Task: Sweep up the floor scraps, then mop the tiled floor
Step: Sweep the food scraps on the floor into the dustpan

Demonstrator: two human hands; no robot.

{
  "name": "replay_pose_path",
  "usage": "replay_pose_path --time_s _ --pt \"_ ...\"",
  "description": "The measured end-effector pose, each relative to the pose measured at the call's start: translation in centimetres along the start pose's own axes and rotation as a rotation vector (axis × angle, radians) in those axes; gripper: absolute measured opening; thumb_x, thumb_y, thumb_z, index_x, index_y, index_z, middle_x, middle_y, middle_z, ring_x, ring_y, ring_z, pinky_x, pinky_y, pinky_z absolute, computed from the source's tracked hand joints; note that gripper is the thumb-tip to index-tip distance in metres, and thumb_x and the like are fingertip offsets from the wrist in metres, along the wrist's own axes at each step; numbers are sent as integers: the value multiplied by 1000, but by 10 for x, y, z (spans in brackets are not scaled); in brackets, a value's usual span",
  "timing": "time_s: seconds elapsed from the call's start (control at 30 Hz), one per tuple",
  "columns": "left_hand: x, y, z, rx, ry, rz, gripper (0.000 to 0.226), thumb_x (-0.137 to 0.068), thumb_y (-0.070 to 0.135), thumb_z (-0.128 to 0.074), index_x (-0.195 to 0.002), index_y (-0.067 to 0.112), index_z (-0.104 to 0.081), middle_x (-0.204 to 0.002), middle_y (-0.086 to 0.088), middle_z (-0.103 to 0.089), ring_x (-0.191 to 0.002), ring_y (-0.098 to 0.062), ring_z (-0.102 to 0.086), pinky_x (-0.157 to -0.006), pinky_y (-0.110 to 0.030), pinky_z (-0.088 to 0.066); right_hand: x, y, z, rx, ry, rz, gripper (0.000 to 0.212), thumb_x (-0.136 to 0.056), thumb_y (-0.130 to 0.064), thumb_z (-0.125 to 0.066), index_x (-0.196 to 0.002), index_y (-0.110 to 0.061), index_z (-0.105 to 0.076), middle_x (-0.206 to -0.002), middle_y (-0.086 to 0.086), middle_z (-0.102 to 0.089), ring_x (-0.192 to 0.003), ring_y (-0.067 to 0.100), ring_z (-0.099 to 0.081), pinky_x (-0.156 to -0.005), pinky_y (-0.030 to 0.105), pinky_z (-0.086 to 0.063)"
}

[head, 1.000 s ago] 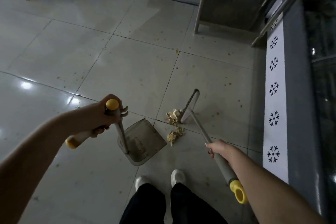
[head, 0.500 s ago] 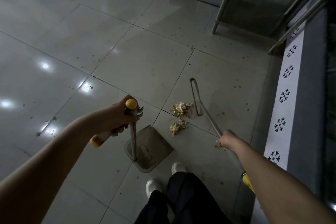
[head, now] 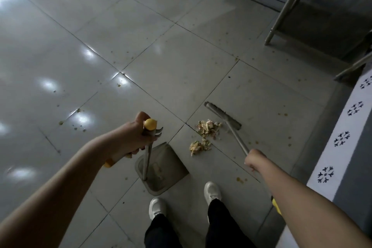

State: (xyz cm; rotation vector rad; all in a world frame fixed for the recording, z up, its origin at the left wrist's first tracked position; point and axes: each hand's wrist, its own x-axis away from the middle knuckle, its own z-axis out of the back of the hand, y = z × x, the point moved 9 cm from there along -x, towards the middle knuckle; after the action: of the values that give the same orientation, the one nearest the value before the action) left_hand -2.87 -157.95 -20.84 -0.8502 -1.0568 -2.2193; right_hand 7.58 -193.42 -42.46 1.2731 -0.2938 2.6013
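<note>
Two small heaps of yellowish food scraps (head: 205, 134) lie on the pale tiled floor (head: 181, 70). A grey broom (head: 222, 112) rests its head on the tiles just beyond and to the right of them. My right hand (head: 254, 160) grips the broom's metal shaft low down. A grey dustpan (head: 167, 169) sits flat on the floor to the left of the scraps, its mouth facing them. My left hand (head: 134, 137) holds the dustpan's upright handle near its yellow knob, together with a second yellow-tipped grip.
My two white shoes (head: 211, 189) stand just behind the dustpan. A grey cabinet with a white snowflake strip (head: 340, 139) runs along the right. Metal table legs (head: 281, 16) stand at the back right. Small crumbs and spots dot the tiles.
The broom head has swung from end-on to lying across behind the scraps. My view has shifted left, and the dustpan stays in place beside my feet.
</note>
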Motion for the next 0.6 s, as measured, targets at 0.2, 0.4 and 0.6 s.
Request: replay_pose_path --time_s 0.2,0.4,0.6 --pt "0 9 0 -125 136 -54 35 -89 25 -60 -107 29 -31 -70 -3 -57 -47 -10 -50 -36 -14 -40 -39 4 23 -19 29 -1 27 -94 -12 -50 -117 0 -56 -71 9 -51 -59 23 -55 -64 34 -56" --pt "-9 24 -3 -181 53 -90 27 -90 31 -56 -102 33 -32 -72 -4 -56 -49 -11 -49 -38 -16 -42 -58 -2 26 -21 49 -16 23 -92 -6 -52 -113 3 -57 -67 10 -50 -61 27 -56 -71 39 -58" --pt "-16 37 -6 -199 -23 -119 26 -91 31 -56 -102 30 -32 -71 -2 -53 -48 -8 -47 -36 -13 -39 -62 -11 21 -47 -31 -60 27 -94 -5 -51 -117 10 -56 -74 15 -54 -63 28 -59 -57 33 -51"
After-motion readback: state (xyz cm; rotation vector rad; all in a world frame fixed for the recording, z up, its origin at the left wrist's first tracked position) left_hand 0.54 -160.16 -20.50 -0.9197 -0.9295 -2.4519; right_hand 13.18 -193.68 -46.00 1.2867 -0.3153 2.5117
